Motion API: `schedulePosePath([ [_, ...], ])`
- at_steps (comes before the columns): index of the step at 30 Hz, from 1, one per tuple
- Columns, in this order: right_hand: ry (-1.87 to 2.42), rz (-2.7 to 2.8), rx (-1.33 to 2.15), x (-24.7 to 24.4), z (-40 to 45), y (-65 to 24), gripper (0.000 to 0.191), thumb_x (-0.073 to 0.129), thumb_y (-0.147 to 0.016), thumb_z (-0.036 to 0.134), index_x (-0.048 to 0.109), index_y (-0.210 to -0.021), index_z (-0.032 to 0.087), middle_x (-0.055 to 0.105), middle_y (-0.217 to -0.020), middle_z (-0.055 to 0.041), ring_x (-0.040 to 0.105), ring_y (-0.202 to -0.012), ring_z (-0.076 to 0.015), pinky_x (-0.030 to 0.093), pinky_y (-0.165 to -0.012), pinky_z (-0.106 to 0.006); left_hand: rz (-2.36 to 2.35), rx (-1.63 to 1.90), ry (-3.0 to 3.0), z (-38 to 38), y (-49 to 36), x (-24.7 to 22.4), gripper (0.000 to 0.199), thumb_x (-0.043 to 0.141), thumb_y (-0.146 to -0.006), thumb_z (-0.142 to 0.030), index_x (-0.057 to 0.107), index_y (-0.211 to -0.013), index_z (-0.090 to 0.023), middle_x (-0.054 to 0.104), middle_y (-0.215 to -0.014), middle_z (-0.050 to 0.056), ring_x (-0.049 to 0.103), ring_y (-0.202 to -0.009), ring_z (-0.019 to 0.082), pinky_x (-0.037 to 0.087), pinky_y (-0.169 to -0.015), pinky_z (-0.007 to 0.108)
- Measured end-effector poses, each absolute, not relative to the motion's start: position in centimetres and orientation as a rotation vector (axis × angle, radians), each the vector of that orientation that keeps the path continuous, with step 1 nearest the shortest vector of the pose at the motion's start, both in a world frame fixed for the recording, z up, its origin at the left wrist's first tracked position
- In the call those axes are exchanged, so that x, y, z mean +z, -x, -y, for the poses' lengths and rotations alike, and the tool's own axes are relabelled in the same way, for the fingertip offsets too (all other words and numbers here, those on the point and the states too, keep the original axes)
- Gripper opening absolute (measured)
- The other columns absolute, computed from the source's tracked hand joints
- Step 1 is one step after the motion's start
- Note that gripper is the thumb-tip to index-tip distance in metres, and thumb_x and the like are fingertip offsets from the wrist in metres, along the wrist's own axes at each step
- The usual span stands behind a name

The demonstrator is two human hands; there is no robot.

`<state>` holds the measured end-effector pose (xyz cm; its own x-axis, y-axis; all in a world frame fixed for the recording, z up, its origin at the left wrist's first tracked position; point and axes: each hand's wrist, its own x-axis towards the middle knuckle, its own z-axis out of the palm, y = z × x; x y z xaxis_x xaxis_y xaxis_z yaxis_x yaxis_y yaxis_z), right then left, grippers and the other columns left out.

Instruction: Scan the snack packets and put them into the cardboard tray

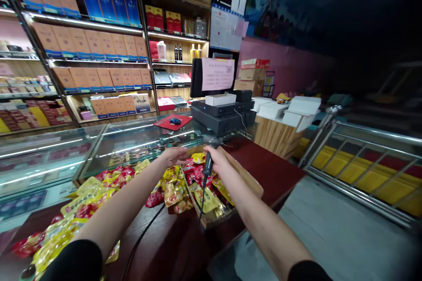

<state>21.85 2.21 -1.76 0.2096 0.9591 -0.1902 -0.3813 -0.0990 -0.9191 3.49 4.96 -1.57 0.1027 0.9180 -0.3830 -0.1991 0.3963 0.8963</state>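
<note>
My right hand [216, 159] is wrapped round the dark handle of a handheld barcode scanner [208, 164], whose head points away from me. Its black cable hangs down across a shallow cardboard box [249, 178]. Yellow and red snack packets [204, 199] fill the box beneath the scanner. To the left, my left hand [174, 156] reaches over the box's far left side with fingers stretched out, and I see nothing held in it. Whether its fingertips touch the box or packets, I cannot tell. More packets [171, 186] lie against the box's left side.
A long heap of packets [89, 197] spreads over the dark red counter [165, 246]. Glass display cases [125, 140] stand behind it. A monitor with a paper sheet [217, 74] rises beyond, beside a mouse [175, 121] on a red mat. A metal railing [369, 162] is at right.
</note>
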Motion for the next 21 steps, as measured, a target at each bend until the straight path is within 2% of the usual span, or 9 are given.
schedulePosePath([
  [4, 1.108, 0.739, 1.393, -1.8, -0.9, -18.6, 0.013, 0.068, -0.064, 0.017, 0.063, -0.074, 0.013, 0.062, -0.061, -0.0007, 0.059, -0.058, -0.0120, 0.046, -0.052, -0.021, -1.153, 1.035, -0.756, -2.9, 0.5, -1.5, 0.025, 0.078, -0.070, -0.018, 0.065, -0.090, -0.012, 0.069, -0.088, 0.009, 0.068, -0.079, 0.021, 0.058, -0.079, 0.049],
  [13, 1.019, 0.830, 1.759, -3.6, 3.5, -7.5, 0.014, 0.070, -0.064, 0.016, 0.065, -0.078, 0.015, 0.071, -0.084, -0.0063, 0.068, -0.082, -0.0173, 0.054, -0.064, -0.025, -1.304, 1.061, -0.888, 5.4, 12.8, -1.2, 0.041, 0.083, -0.063, -0.025, 0.069, -0.101, -0.015, 0.070, -0.096, 0.011, 0.068, -0.088, 0.024, 0.059, -0.066, 0.034],
  [18, 0.998, 0.836, 1.932, -6.4, 6.5, -2.6, 0.015, 0.071, -0.064, 0.017, 0.065, -0.078, 0.015, 0.070, -0.078, -0.0050, 0.067, -0.075, -0.0158, 0.054, -0.063, -0.025, -1.578, 1.109, -1.127, 10.8, 16.1, -3.0, 0.036, 0.078, -0.067, -0.031, 0.072, -0.100, -0.019, 0.072, -0.090, 0.005, 0.067, -0.085, 0.023, 0.055, -0.063, 0.026],
  [21, 1.036, 0.853, 2.007, -8.5, 8.6, -0.7, 0.020, 0.073, -0.062, 0.019, 0.064, -0.080, 0.015, 0.067, -0.073, -0.0031, 0.066, -0.069, -0.0141, 0.053, -0.061, -0.025, -1.735, 1.120, -1.233, 14.3, 15.5, -5.4, 0.030, 0.071, -0.073, -0.028, 0.073, -0.101, -0.020, 0.073, -0.092, 0.006, 0.066, -0.086, 0.025, 0.054, -0.073, 0.031],
])
